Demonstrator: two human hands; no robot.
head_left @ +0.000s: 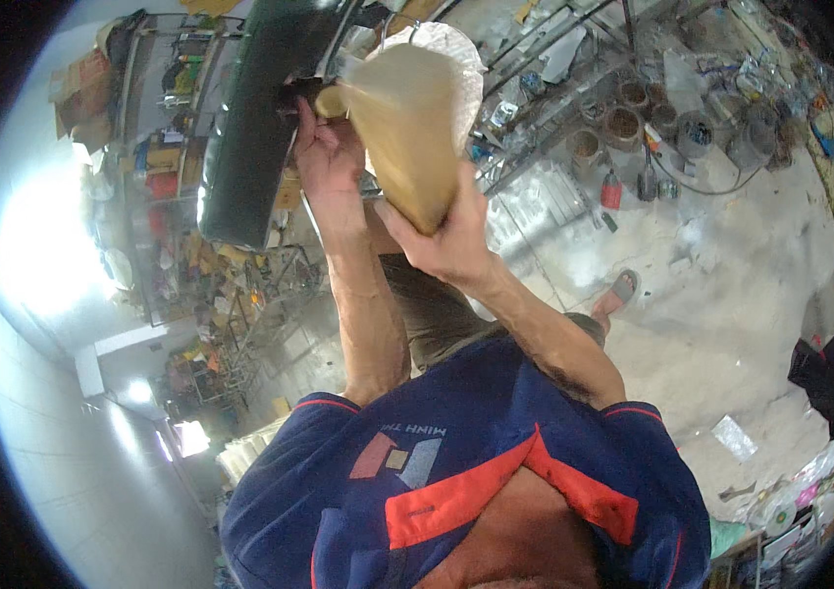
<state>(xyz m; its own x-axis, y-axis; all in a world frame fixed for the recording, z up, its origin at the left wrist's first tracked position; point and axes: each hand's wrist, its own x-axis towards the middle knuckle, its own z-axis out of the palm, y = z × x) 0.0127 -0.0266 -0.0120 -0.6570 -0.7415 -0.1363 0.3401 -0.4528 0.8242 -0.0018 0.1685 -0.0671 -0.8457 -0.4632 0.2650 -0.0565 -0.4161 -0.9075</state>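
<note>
Nearest the camera: a navy polo shirt [466, 491] with a red collar, both bare forearms reaching up and away from it.

The right hand [446, 240] is closed tight around the narrow lower end of a tan sheet of stiff paper or cloth [407, 128], which fans out wider above the fist; fingers wrapped fully, nothing else in it. The left hand [324, 147] is raised beside it, fingers curled against a small dark fitting at the edge of a long black padded seat-like part [260, 118]; whether it truly grips or only presses cannot be told. The tan sheet's upper corner touches that same spot, just beside the left fingers.

Judged step: the sheet is being brought against the black part, left hand steadying the contact point. Next move probably calls for holding the black part firm while the right hand works the sheet along it, keeping it from buckling.

Behind the sheet: a pale round disc [451, 59]. Farther off: concrete floor [731, 285], a sandalled foot [618, 293], round tins [633, 118], cluttered shelving [157, 128].
</note>
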